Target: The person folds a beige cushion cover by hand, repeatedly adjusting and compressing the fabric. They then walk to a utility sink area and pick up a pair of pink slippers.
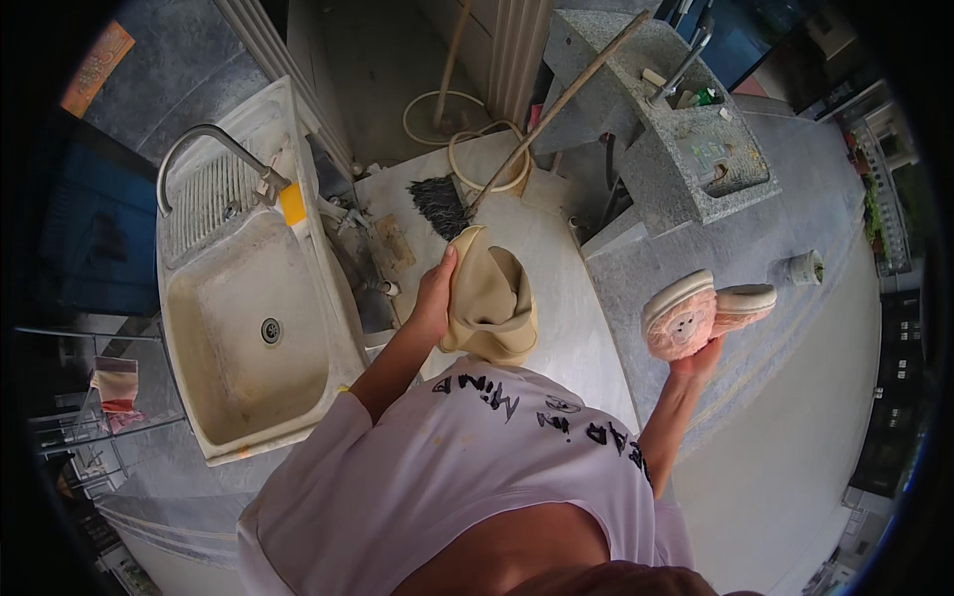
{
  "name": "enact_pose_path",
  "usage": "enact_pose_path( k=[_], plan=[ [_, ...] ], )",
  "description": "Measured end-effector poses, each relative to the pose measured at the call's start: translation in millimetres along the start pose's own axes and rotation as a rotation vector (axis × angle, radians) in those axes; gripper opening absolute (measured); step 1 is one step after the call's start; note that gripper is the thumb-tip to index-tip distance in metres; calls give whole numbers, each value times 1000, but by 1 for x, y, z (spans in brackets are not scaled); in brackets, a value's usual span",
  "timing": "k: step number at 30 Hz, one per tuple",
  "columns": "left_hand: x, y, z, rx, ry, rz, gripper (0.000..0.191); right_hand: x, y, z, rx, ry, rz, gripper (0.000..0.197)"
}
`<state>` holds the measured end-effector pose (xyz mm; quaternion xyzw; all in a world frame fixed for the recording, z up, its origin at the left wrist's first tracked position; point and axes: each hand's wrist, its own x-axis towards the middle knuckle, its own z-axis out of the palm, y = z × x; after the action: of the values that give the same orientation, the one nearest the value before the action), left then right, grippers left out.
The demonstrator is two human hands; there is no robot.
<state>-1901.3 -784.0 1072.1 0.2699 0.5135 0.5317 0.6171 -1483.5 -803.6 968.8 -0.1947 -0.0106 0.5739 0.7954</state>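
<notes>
In my left hand point(432, 302) is a beige, soft-looking item point(488, 298), perhaps a hat or a pouch, with folded walls and a hollow middle. It hangs in front of my chest, and my thumb lies along its left side. My right hand point(698, 361), out to the right, grips a pair of pink fluffy slippers point(680, 324) with pale soles. A small animal face decorates the nearer slipper. The second one point(741, 305) sits behind it, partly covered.
On the left stands a stone sink point(223, 335) with a curved faucet point(216, 134) and yellow cloth or sponge point(292, 204). A mop point(440, 205) leans ahead near a coiled hose point(488, 182). At the right are a granite sink point(671, 179) and white bucket point(806, 268).
</notes>
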Motion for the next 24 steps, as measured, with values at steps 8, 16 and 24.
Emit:
enact_pose_path(
  k=[8,16,24],
  plan=[
    [1,26,-24,-36,192,203,58,82,48,141,-35,-202,128,49],
    [-29,38,-82,-51,482,305,64,161,125,296,-88,-321,250,50],
    [-54,28,-119,-336,503,291,64,276,180,404,5,-403,195,50]
  ],
)
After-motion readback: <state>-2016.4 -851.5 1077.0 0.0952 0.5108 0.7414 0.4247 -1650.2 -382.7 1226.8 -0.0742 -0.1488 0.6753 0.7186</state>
